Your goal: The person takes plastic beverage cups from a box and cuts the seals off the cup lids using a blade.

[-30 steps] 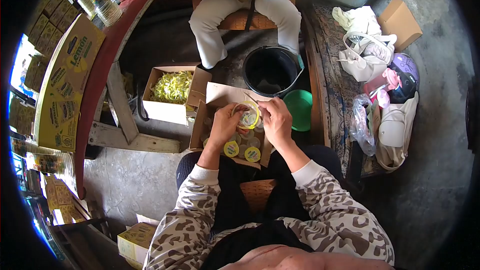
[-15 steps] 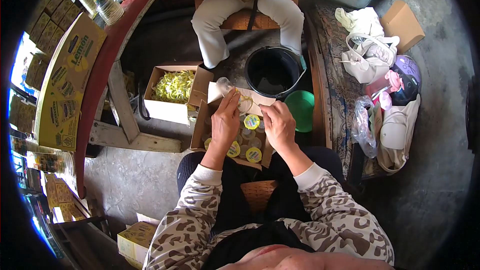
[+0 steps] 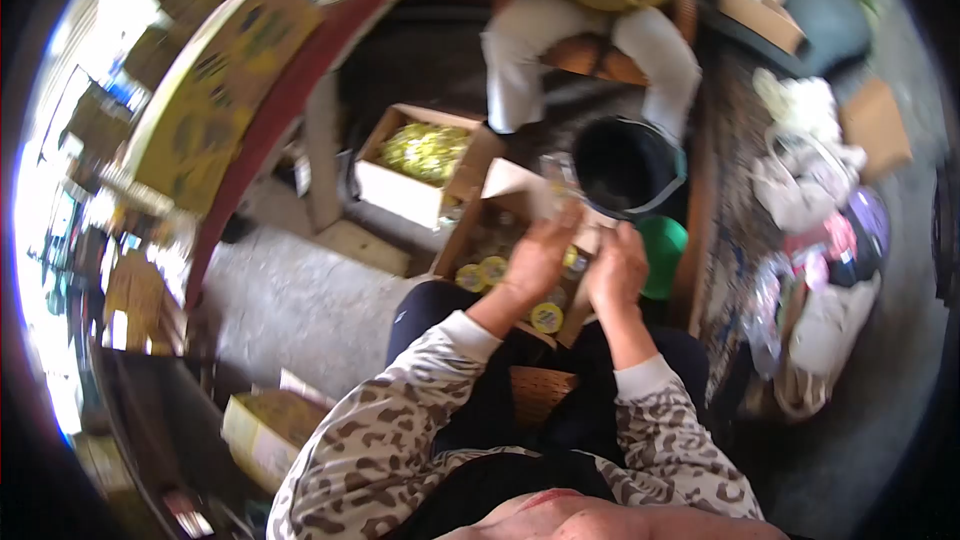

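Above the open carton [image 3: 512, 182], which stands before the knees of the seated person, both hands are working close together. The left hand [image 3: 546, 252] seems to have its fingers closed around a clear cup [image 3: 558, 172], which sticks out beyond them toward the black bucket [image 3: 618, 165]. The fingers of the right hand [image 3: 615, 262] are bent, just beside; because of the blur I cannot tell if they pinch something. In the carton, several cups with yellow lids [image 3: 546, 317] are lying below the hands, and paler shapes are near them, too unclear to count. I judge that the work is partly done: some cups are in the carton, while the one in hand is not yet placed there. The box of yellow strips [image 3: 425, 152] still holds a large heap.
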{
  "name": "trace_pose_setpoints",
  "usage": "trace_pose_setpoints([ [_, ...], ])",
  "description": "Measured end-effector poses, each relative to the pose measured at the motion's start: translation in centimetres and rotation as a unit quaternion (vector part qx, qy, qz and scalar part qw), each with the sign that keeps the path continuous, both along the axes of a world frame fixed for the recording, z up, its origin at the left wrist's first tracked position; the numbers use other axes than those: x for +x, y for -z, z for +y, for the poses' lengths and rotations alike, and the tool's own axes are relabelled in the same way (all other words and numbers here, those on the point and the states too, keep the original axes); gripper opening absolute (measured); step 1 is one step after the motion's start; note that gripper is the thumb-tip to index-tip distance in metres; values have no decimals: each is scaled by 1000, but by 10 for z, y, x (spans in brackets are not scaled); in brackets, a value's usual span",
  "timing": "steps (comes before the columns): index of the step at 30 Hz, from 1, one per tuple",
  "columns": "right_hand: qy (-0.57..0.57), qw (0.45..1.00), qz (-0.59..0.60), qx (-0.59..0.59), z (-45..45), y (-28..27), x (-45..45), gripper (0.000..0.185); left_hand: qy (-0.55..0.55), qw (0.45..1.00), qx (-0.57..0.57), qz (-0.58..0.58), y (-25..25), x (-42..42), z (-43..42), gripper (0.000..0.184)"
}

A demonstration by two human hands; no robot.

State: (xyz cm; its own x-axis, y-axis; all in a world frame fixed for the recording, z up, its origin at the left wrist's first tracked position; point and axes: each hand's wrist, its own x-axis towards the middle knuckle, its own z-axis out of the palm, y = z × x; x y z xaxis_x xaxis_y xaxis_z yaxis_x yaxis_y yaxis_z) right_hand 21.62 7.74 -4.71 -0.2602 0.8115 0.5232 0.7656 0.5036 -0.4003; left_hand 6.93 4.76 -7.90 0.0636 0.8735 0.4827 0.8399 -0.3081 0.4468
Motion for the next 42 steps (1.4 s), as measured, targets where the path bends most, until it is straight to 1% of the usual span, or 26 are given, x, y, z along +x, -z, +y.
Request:
trace_pose_setpoints([
  [1, 10, 1000, 0, -25, 1, 2, -1, 23, -8, 1000, 13, 6, -9, 6, -2, 53],
  [3, 1, 998, 6, -59, 1, -1, 1, 24, -34, 999, -22, -7, -19, 4, -1, 55],
  [4, -6, 999, 27, -46, -3, -10, 0, 23, -41, 998, -42, -3, -23, 2, -1, 56],
  [5, 4, 998, 17, -65, -5, -13, 0, 21, -43, 997, -61, -2, -27, 1, 0, 58],
  [6, -6, 998, 27, -59, -5, -12, 1, 20, -40, 999, -37, 6, -19, -1, 3, 60],
  [9, -25, 997, 42, -58, -5, -10, 6, 18, -28, 997, -77, 2, -24, 0, -1, 64],
  [11, -17, 996, 33, -79, -6, -11, 7, 16, -30, 998, -59, -6, -18, 3, -1, 66],
  [13, -19, 996, 36, -75, -5, -10, 6, 14, -26, 999, -41, -13, -21, 4, -3, 67],
  [16, 9, 997, 7, -72, -2, -3, 4, 14, -13, 998, -62, -14, -26, 8, -5, 65],
  [18, 32, 994, -13, -103, 3, 4, 5, 11, 28, 995, -82, -39, -26, 12, -7, 64],
  [19, 35, 994, -13, -104, 5, 5, 5, 11, 32, 995, -83, -39, -23, 11, -6, 64],
  [21, 20, 984, 51, -170, 10, 5, 8, 10, 15, 995, -35, -90, -15, 10, -4, 62],
  [22, 10, 984, 75, -162, 10, 3, 8, 12, 10, 989, -43, -140, -22, 9, -7, 57],
  [23, -14, 990, 87, -114, 11, 5, 14, 15, -22, 983, 3, -180, -23, 10, -3, 49],
  [24, -30, 984, 110, -136, 13, 7, 15, 19, -59, 978, -7, -201, -10, 11, 4, 44],
  [25, -42, 980, 134, -142, 12, 6, 15, 22, -61, 979, -11, -195, -18, 8, 3, 40],
  [27, -56, 976, 154, -141, 8, 0, 12, 19, -87, 976, -19, -197, -18, 8, 3, 34],
  [29, -79, 972, 181, -129, 8, 8, 9, 17, -89, 973, -62, -204, -23, 9, 2, 34],
  [31, -70, 971, 176, -145, 6, 5, 7, 15, -79, 977, -47, -191, -22, 6, 2, 32],
  [33, -64, 971, 182, -142, 7, 4, 8, 14, -77, 972, -61, -214, -20, 6, 6, 33],
  [35, -36, 977, 168, -130, 7, -1, 8, 13, -72, 979, -19, -189, -19, 3, 7, 35],
  [36, -35, 977, 176, -114, 8, 0, 9, 14, -56, 983, -18, -173, -18, 0, 8, 41],
  [37, -32, 977, 176, -113, 8, 0, 9, 14, -54, 983, -18, -173, -17, -1, 8, 41],
  [42, -39, 992, 115, -35, 2, -10, 7, 18, -77, 987, -13, -139, -18, -2, 8, 50],
])
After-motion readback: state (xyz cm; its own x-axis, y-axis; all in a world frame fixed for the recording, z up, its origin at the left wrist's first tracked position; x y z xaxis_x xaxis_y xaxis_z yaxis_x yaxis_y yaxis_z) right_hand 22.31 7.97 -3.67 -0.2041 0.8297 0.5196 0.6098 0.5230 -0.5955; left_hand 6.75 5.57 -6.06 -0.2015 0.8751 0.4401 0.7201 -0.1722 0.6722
